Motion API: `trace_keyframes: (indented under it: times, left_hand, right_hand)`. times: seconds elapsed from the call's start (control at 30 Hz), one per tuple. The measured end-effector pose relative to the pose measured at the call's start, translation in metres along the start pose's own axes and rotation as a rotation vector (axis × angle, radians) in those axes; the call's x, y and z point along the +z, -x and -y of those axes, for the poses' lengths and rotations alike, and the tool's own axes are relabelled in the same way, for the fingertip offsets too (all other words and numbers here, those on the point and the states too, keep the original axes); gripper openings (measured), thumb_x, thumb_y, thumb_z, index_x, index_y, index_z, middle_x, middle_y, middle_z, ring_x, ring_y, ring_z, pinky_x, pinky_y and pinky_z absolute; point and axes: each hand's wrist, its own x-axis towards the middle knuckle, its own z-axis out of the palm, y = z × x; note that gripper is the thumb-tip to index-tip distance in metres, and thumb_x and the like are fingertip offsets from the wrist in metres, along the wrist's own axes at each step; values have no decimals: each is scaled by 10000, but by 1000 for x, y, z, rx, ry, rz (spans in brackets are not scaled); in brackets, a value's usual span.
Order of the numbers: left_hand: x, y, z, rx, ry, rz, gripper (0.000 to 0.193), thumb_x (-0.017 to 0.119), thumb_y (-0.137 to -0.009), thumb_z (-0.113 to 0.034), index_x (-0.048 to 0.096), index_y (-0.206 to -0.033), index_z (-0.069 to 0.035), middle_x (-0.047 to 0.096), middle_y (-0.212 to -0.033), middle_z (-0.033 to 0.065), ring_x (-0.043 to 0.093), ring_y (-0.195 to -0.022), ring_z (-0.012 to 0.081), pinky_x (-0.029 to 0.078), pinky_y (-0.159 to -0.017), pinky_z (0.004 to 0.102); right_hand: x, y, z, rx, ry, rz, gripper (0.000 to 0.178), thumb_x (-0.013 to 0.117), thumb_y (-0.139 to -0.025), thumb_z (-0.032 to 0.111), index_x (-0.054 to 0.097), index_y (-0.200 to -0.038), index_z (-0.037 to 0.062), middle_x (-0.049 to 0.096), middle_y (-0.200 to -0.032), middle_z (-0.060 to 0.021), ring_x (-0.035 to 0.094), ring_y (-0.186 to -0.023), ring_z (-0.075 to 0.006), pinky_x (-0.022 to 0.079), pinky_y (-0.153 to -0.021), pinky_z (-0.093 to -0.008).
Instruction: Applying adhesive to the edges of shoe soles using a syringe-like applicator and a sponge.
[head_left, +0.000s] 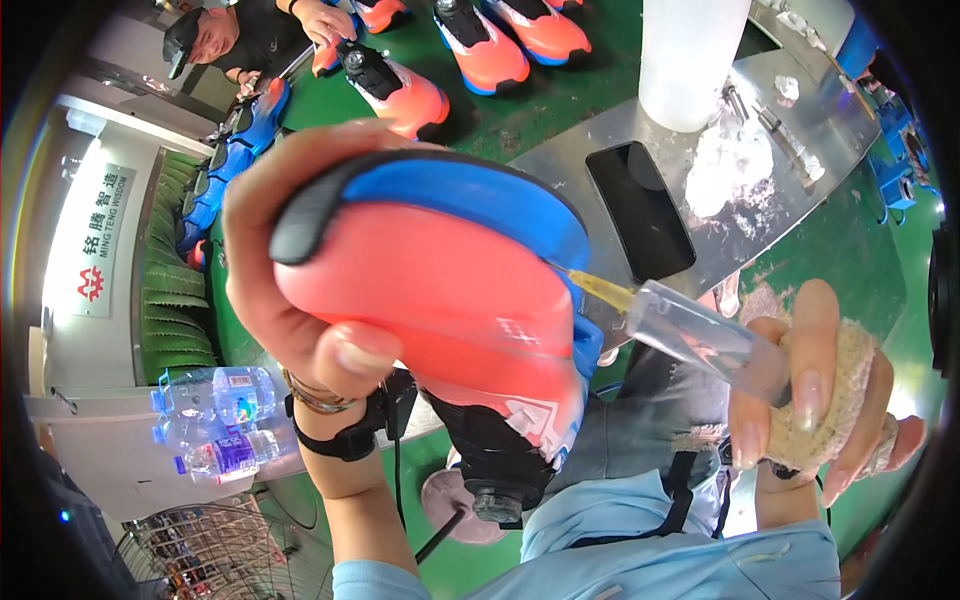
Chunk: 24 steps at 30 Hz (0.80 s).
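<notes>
A coral running shoe with a blue midsole and a black outsole is tilted on its side, sole away from me. My left hand is wrapped round one end, thumb on the coral upper. Between the fingers of my right hand is a clear syringe with a yellow needle tip. That tip meets the shoe along the seam between blue midsole and coral upper; exact contact is hard to make out. A cream fuzzy pad or cloth is also held in my right hand. Black material fills the shoe's opening.
A metal work surface holds a black phone, a white cylinder and white residue. More coral shoes stand on the green table. A person works at the far left. Plastic bottles and a fan are left.
</notes>
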Motion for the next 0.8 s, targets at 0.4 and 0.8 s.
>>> trace_keyframes:
  times: [0.4, 0.8]
  left_hand:
    - [-34, 16, 37, 89, -385, -455, 853, 491, -716, -678, 438, -1127, 68, 543, -1055, 177, 577, -899, 237, 457, -800, 336]
    - [-66, 18, 50, -2, -390, -525, 735, 510, -751, -597, 470, -1118, 38, 563, -1027, 155, 588, -874, 220, 471, -780, 316]
  right_hand:
    - [-24, 20, -61, -190, -170, 5, 579, 471, -801, 571, 656, -675, 37, 411, -1019, -276, 567, -755, -327, 507, -741, -404]
    - [-12, 51, -73, 90, -104, -265, 598, 490, -780, 614, 602, -542, 77, 424, -909, -148, 553, -686, -330, 494, -642, -341]
